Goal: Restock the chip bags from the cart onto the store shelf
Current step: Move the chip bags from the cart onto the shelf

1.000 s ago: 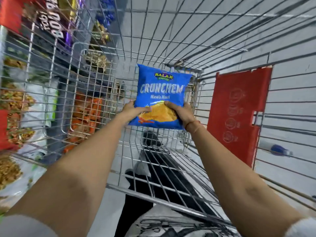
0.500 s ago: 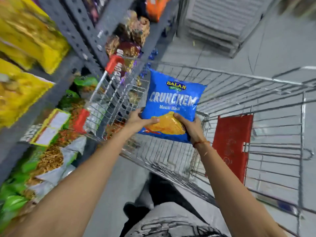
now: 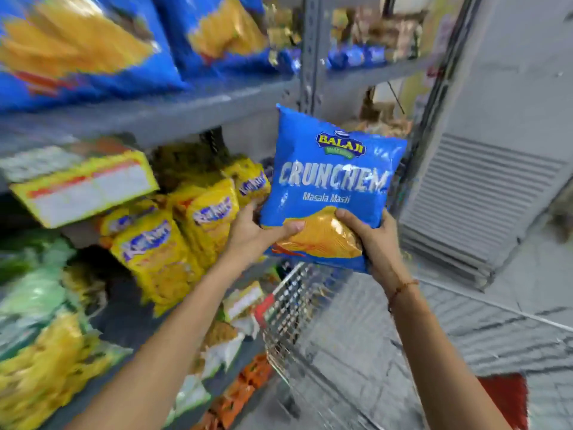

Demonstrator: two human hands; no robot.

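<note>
Head view: a blue chip bag [image 3: 331, 181] printed BALAJI CRUNCHEM Masala Masti is held upright, slightly tilted, in the air in front of the grey metal shelf [image 3: 173, 113] and above the near corner of the wire cart [image 3: 297, 308]. Both hands grip it at its lower edge. The left hand [image 3: 254, 234] clasps the bag's lower left corner, its thumb [image 3: 291, 227] lying across the front face onto the printed orange chip, the other fingers hidden behind the bag. The right hand [image 3: 372, 243] clasps the lower right corner, its thumb [image 3: 347, 217] pressed on the front just over the chip picture and its fingers wrapped round the back and right edge, so the bag's bottom seam sits in the crook of that palm. A thin thread bracelet [image 3: 403, 288] circles the right wrist. The upper two thirds of the bag stand free of either hand. Above the shelf board, larger blue bags [image 3: 93, 48] of the same look are lined up, blurred. Below it, just left of the left hand, stand yellow snack packs [image 3: 192, 218]; green and yellow packets [image 3: 40, 321] fill the lower left, too smeared to read.
</note>
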